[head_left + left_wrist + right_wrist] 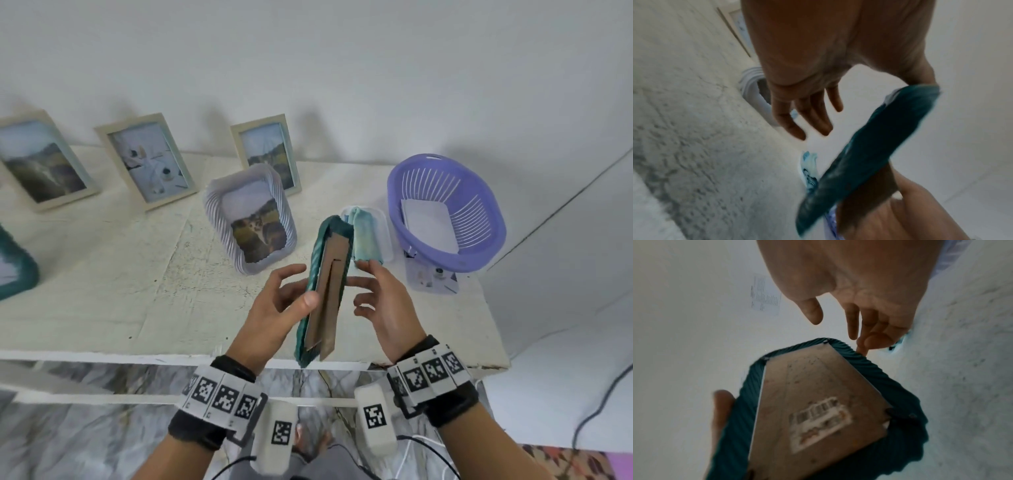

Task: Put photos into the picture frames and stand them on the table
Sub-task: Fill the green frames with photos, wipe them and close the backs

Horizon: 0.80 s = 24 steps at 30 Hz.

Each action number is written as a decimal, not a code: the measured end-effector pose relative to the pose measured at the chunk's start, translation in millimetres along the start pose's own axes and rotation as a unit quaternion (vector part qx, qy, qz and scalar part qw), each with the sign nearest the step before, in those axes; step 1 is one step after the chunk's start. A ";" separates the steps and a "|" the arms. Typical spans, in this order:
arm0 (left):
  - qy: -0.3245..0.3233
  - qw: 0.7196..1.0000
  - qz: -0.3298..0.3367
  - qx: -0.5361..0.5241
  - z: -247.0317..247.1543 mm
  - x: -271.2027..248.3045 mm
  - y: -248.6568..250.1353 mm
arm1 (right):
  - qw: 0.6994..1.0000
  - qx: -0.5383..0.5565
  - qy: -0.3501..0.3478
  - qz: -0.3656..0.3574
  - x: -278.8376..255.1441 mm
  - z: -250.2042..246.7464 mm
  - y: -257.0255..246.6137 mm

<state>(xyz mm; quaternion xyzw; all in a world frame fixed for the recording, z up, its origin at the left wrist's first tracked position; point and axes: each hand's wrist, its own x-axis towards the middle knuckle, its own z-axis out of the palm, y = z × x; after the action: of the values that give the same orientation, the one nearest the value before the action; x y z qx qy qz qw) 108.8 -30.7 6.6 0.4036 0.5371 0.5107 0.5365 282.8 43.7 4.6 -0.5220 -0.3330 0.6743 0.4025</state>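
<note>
Head view, lower centre: the left hand (pixel 274 308) pinches the teal frame (pixel 323 291) on edge above the bench (pixel 102 274), thumb on its cardboard back; the right hand (pixel 383 305) hovers just beside, fingers loosely spread, holding nothing.

Left wrist view: fingers straight; the frame's ribbed rim looks stiff and light.

Right wrist view: best taken by the rims, since the glazing is probably fragile.

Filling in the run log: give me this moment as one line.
left hand: holds teal frame, back facing camera | right hand: open beside frame | four frames standing on table
</note>
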 end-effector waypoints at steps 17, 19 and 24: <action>0.091 0.948 -0.035 0.303 -47.7 46.2 -60.2 | 0.871 -0.470 0.044 -0.135 26.0 -19.2 33.4; 0.083 0.945 -0.043 0.312 -46.1 47.7 -60.0 | 0.853 -0.502 0.028 -0.142 26.3 -18.2 30.7; 0.067 0.889 -0.027 0.452 -40.4 56.9 -63.1 | 0.797 -0.578 -0.008 -0.172 36.5 -17.6 28.2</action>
<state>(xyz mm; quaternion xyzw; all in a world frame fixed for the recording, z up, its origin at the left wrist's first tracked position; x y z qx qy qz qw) 70.5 10.8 -68.7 0.5524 0.7552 0.2244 0.2725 289.7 63.9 -39.9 -0.5861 -0.7486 0.2802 0.1323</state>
